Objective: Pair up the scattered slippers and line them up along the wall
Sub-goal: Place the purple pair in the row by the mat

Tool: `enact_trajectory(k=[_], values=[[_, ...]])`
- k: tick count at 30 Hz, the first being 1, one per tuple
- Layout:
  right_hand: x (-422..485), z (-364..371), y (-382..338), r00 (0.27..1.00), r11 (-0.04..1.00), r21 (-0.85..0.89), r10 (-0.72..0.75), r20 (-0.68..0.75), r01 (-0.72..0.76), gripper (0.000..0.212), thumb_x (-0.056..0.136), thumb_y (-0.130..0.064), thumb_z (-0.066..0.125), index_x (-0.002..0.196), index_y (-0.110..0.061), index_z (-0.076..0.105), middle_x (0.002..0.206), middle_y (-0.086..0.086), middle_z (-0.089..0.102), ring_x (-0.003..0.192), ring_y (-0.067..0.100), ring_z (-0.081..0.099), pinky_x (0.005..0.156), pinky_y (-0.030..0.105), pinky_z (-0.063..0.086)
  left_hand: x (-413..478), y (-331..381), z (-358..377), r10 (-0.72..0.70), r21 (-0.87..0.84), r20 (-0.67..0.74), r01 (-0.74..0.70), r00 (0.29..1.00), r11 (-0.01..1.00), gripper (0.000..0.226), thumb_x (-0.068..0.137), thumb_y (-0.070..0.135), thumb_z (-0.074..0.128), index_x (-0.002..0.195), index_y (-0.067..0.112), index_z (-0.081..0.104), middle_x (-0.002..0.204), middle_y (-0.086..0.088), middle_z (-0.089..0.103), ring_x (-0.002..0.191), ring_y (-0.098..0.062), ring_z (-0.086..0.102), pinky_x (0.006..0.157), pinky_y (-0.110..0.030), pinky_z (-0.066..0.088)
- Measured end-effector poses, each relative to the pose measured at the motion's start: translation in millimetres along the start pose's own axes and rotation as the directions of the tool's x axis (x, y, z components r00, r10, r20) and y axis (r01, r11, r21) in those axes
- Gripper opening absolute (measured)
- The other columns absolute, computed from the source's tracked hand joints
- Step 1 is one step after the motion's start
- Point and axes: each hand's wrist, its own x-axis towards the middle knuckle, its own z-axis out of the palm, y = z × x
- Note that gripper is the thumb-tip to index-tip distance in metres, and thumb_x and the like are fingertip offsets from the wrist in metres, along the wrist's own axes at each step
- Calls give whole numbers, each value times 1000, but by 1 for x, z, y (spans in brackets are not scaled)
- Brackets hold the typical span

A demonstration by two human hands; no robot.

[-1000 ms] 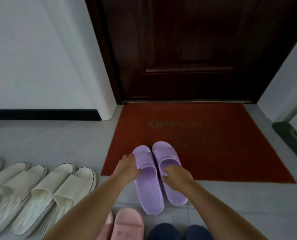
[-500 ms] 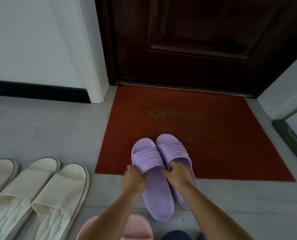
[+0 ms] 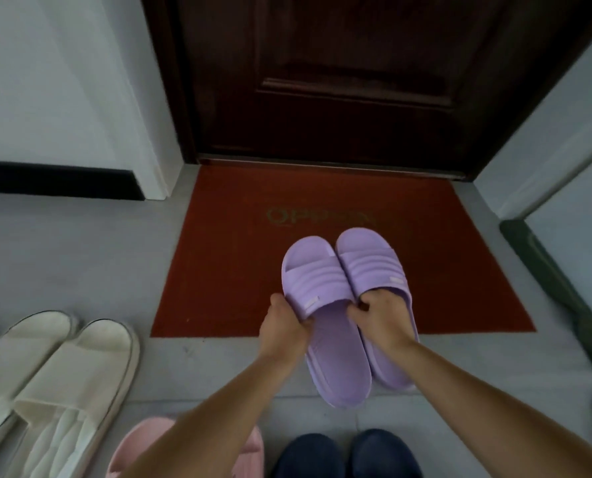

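Observation:
Two purple slippers are held side by side, toes pointing at the door, above the near edge of the red doormat (image 3: 218, 270). My left hand (image 3: 284, 326) grips the left purple slipper (image 3: 317, 281) at its strap edge. My right hand (image 3: 382, 315) grips the right purple slipper (image 3: 374, 263) at its strap. A pair of cream slippers (image 3: 63, 374) lies on the grey floor at the left. A pink slipper (image 3: 139, 446) shows under my left forearm, partly hidden. A pair of dark blue slippers (image 3: 343, 453) sits at the bottom edge.
A dark wooden door (image 3: 339, 81) stands ahead behind the doormat. White wall with a black skirting (image 3: 53, 181) runs along the left. A dark green object (image 3: 564, 288) lies along the right wall. Bare grey floor (image 3: 80, 243) lies between the skirting and the cream slippers.
Both hands closed on the purple slippers and lifted them off the floor, drawing them together. The view has shifted, so fewer cream slippers show at the left.

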Motion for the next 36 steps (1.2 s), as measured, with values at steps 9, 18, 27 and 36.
enact_trajectory(k=[9, 18, 27, 36], values=[[-144, -105, 185, 946, 958, 151, 269, -182, -243, 47, 73, -12, 67, 45, -21, 31, 43, -8, 36, 44, 6, 32, 49, 31, 30, -120, 81, 136, 181, 137, 526, -293, 831, 946, 97, 64, 47, 71, 139, 19, 17, 98, -1, 67, 85, -24, 66, 68, -31, 52], [-222, -76, 304, 874, 875, 216, 467, -137, -434, 11, 71, -20, 57, 60, -17, 54, 57, -7, 52, 53, 11, 46, 54, 31, 39, -185, 72, 250, 128, 296, 690, -439, 712, 848, 114, 76, 50, 65, 144, 33, -25, 122, -8, 63, 103, -27, 63, 80, -28, 47], [-219, -75, 337, 884, 891, 104, 452, -124, -441, 24, 74, -30, 63, 59, -20, 47, 72, 4, 60, 68, 22, 53, 58, 29, 26, -191, 82, 287, 135, 462, 550, -435, 824, 773, 114, 63, 57, 74, 147, 10, 11, 143, -11, 32, 127, -30, 41, 99, -37, 41], [-229, -79, 352, 892, 889, 161, 444, -80, -428, 19, 76, -27, 58, 65, -16, 48, 81, 6, 56, 71, 25, 51, 64, 37, 41, -198, 80, 296, 221, 401, 560, -494, 798, 771, 108, 55, 65, 73, 133, 7, 27, 138, -7, 29, 125, -26, 39, 97, -33, 40]])
